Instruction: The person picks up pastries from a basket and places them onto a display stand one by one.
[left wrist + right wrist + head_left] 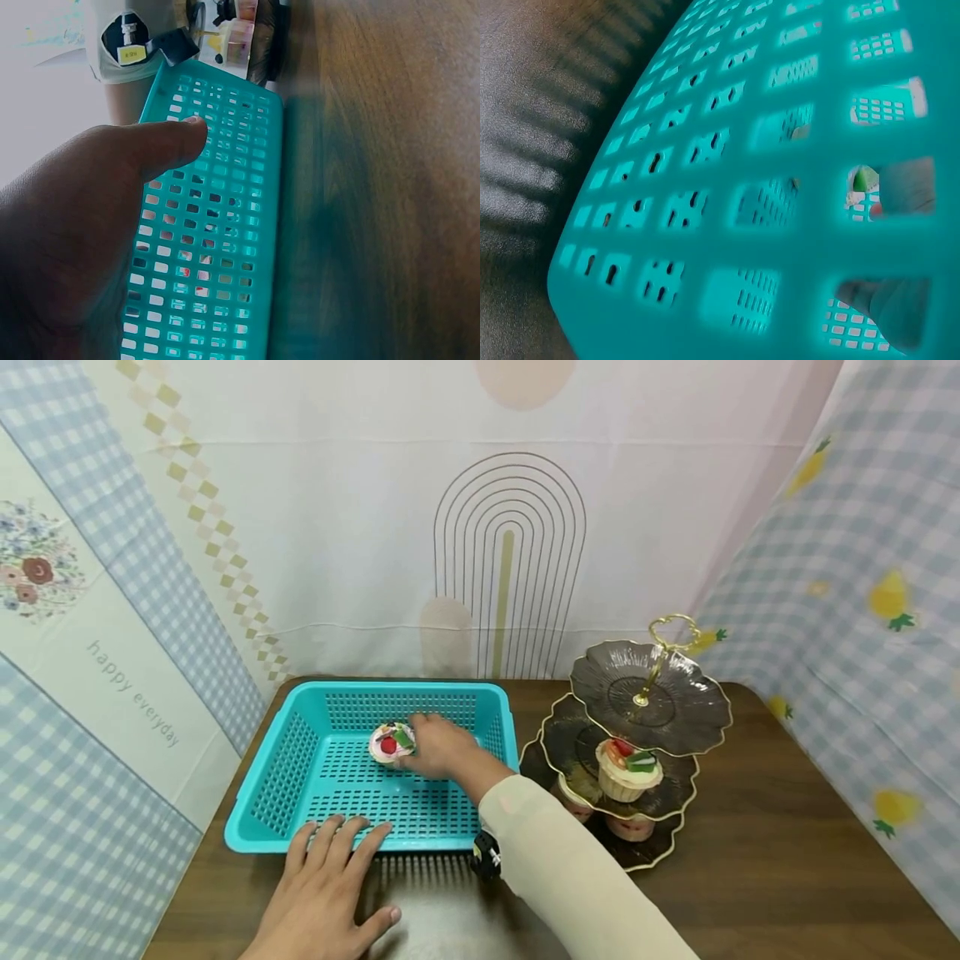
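Note:
A cupcake [391, 744] with pink-white topping, a red berry and a green piece is inside the turquoise plastic basket [270, 843]. My right hand [442, 747] reaches over the basket's front side and holds the cupcake from its right, thumb in front and fingers behind. Through the wall holes, the right wrist view shows part of that hand and the cupcake's green piece [865, 179]. At the basket's front rim rests my left hand [322, 885], fingers extended over the edge. Its thumb [176, 142] lies along the outside of the basket wall in the left wrist view.
Right of the basket stands a three-tier stand [651, 697] with dark, gold-edged plates and a gold handle. A cupcake [626, 777] sits on its middle plate, with more cakes [630, 828] on the lowest. Patterned cloth [360, 543] hangs behind the wooden table [795, 843].

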Motion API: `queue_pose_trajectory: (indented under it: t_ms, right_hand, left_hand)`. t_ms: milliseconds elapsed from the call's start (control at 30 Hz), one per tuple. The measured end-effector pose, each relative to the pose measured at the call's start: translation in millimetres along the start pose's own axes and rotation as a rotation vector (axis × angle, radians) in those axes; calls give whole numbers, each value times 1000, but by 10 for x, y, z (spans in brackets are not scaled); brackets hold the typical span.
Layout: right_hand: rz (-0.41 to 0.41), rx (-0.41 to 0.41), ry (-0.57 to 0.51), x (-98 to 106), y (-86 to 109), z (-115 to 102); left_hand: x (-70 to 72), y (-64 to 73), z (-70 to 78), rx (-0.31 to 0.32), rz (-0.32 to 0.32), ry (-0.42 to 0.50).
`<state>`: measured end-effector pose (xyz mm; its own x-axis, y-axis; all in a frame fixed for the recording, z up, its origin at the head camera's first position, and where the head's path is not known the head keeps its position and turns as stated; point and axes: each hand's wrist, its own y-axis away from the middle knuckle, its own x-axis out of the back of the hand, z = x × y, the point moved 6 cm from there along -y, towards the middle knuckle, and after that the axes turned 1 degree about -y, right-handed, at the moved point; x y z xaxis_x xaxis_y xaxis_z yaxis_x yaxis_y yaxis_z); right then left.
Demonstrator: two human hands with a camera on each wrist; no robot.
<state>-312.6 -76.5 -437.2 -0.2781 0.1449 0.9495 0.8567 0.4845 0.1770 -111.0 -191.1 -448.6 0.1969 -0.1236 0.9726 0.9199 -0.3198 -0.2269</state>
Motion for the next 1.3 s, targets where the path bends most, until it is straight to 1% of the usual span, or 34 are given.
queue_pose_trajectory:
  t_ms: [233,433,600,1100,1300]
  right_hand:
    - [31,-5,2,4,-45,31]
    - [73,15,-19,38,-59,1]
    - [86,33,-15,50,-58,-11]
    - [71,53,31,36,-56,-12]
    - [37,46,45,34,-45,3]
  left_hand:
    - [5,2,-1,-3,7,-5]
    - [4,5,9,2,5,-9]
    - [4,1,5,2,7,-18]
    - [-2,8,21,5,7,-17]
    - [-2,4,9,3,0,-12]
